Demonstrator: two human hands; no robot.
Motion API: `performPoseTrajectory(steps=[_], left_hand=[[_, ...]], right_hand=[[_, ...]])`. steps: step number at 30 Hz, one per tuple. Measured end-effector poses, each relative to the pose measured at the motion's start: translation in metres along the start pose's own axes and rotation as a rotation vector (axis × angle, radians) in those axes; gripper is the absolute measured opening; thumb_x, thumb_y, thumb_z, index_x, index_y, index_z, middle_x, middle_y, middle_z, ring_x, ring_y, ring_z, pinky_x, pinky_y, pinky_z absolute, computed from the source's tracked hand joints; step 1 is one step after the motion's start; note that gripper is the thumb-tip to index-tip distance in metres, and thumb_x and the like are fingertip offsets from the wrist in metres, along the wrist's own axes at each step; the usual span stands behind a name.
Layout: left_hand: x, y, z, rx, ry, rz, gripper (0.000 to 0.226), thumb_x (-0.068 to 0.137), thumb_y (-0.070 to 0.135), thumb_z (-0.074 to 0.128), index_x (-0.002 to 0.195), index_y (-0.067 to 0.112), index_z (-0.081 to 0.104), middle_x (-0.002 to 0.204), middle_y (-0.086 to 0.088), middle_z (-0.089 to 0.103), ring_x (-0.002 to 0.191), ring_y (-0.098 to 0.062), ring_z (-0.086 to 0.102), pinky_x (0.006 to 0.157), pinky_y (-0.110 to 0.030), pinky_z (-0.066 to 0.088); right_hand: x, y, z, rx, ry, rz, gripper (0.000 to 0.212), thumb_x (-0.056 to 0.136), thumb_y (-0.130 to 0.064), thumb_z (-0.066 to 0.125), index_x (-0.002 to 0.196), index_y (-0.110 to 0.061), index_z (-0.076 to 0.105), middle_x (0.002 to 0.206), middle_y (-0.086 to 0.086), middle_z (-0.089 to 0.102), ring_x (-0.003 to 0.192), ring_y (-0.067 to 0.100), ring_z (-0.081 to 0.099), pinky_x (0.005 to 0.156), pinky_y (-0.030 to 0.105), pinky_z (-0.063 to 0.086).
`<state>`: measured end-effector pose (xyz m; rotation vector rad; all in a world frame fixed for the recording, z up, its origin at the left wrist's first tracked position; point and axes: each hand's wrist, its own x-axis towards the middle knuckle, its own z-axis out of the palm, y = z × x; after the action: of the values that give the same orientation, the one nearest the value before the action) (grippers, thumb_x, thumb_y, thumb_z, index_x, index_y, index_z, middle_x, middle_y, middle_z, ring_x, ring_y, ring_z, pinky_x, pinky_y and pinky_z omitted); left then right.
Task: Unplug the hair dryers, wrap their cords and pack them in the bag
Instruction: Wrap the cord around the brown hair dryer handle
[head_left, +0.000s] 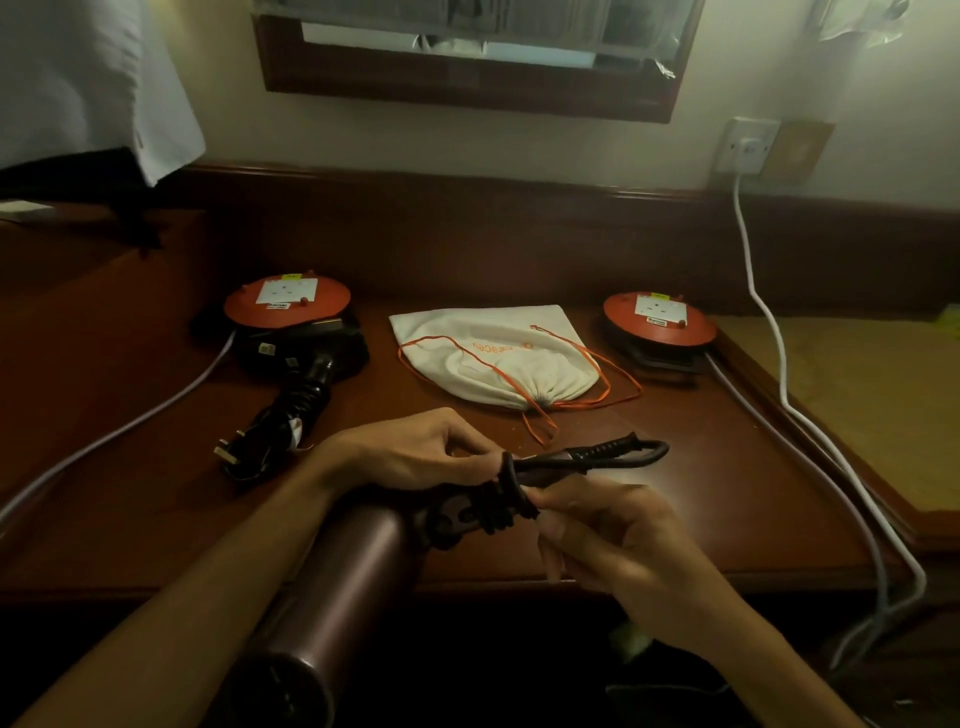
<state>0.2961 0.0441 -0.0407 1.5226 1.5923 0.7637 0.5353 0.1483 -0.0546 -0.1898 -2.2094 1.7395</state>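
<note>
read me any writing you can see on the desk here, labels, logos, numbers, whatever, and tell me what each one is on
Orange print on the white drawstring cloth bag: seen upside down and too blurred to read for certain.
White socket label on the left orange round cord reel: too small to read.
White socket label on the right orange round cord reel: too small to read.
Small white stickers on the dark hair dryer lying on the desk: unreadable.
No numbers or signs are legible.

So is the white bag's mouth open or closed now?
Closed: the white bag lies flat on the desk, its mouth gathered tight by the orange drawstring.
</note>
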Motion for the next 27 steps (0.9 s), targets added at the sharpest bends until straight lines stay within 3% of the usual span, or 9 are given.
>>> performPoseTrajectory(steps=[2,5,9,13,17,20,22,24,27], left_hand=[[0.000,-0.002,-0.002,-0.020,0.007,0.031,0.099,0.071,0.084,0.060,0.134,0.008,0.067,0.130,-0.002,0.071,0.118,-0.021,0.067,0.100,-0.036,0.053],[0.001,-0.002,-0.005,-0.041,0.024,0.019,0.084,0.077,0.075,0.066,0.133,0.012,0.068,0.126,-0.003,0.073,0.113,-0.017,0.070,0.092,-0.030,0.054],[-0.002,-0.008,-0.004,-0.081,0.035,-0.013,0.072,0.080,0.067,0.070,0.132,0.017,0.069,0.126,-0.005,0.073,0.116,-0.028,0.069,0.101,-0.045,0.051],[-0.008,-0.007,-0.009,-0.121,0.071,0.024,0.053,0.083,0.055,0.070,0.118,0.015,0.077,0.109,-0.005,0.078,0.098,-0.023,0.074,0.086,-0.033,0.055],[-0.021,0.000,-0.025,-0.240,0.115,0.147,0.078,0.074,0.071,0.074,0.094,-0.005,0.073,0.079,-0.006,0.072,0.068,-0.018,0.067,0.063,-0.025,0.051],[-0.030,0.005,-0.040,-0.323,0.054,0.213,0.097,0.073,0.072,0.075,0.095,-0.021,0.060,0.076,-0.032,0.060,0.062,-0.033,0.061,0.060,-0.033,0.049],[-0.034,0.019,-0.039,-0.308,-0.047,0.202,0.088,0.074,0.069,0.077,0.094,-0.016,0.065,0.076,-0.022,0.065,0.063,-0.026,0.064,0.061,-0.031,0.049],[-0.033,0.034,-0.027,-0.219,-0.132,0.173,0.066,0.075,0.067,0.075,0.098,0.005,0.075,0.081,-0.001,0.073,0.068,-0.015,0.067,0.066,-0.026,0.051],[-0.027,0.047,-0.010,-0.090,-0.219,0.016,0.069,0.076,0.066,0.075,0.115,0.010,0.074,0.098,-0.008,0.077,0.082,-0.023,0.071,0.076,-0.033,0.054]], right_hand=[[0.002,0.003,0.005,0.021,0.035,-0.017,0.018,0.095,-0.011,0.063,0.104,-0.021,0.074,0.069,0.006,0.063,0.051,0.017,0.050,0.048,0.031,0.039],[0.001,0.009,0.015,0.004,0.056,-0.033,0.028,0.094,-0.008,0.065,0.106,-0.031,0.075,0.086,-0.003,0.062,0.059,0.020,0.057,0.051,0.038,0.047],[0.002,0.013,0.018,0.079,0.037,-0.017,0.028,0.093,-0.006,0.067,0.114,-0.021,0.075,0.116,0.018,0.056,0.076,0.036,0.059,0.054,0.041,0.054],[0.006,0.014,0.014,0.133,-0.027,0.027,0.006,0.097,-0.012,0.064,0.103,-0.009,0.061,0.081,0.021,0.069,0.064,0.037,0.066,0.055,0.039,0.048],[-0.001,0.022,0.016,0.197,-0.254,0.125,0.042,0.101,-0.034,0.059,0.082,0.003,0.052,0.055,0.021,0.058,0.055,0.027,0.066,0.066,0.053,0.049],[-0.001,0.025,-0.005,0.184,-0.348,0.242,0.052,0.097,-0.048,0.060,0.068,-0.006,0.056,0.048,0.007,0.046,0.044,0.015,0.052,0.056,0.039,0.053],[0.009,0.020,-0.023,0.060,-0.305,0.314,0.054,0.088,-0.057,0.069,0.064,-0.010,0.055,0.051,0.012,0.035,0.044,0.013,0.035,0.042,0.024,0.032],[0.029,0.014,-0.042,-0.084,-0.248,0.358,0.045,0.082,-0.048,0.078,0.065,-0.012,0.059,0.054,0.013,0.037,0.043,0.016,0.035,0.041,0.024,0.031],[0.062,-0.015,-0.054,-0.414,-0.219,0.327,0.051,0.070,-0.049,0.084,0.080,-0.001,0.071,0.066,0.020,0.063,0.054,0.031,0.057,0.053,0.041,0.048]])
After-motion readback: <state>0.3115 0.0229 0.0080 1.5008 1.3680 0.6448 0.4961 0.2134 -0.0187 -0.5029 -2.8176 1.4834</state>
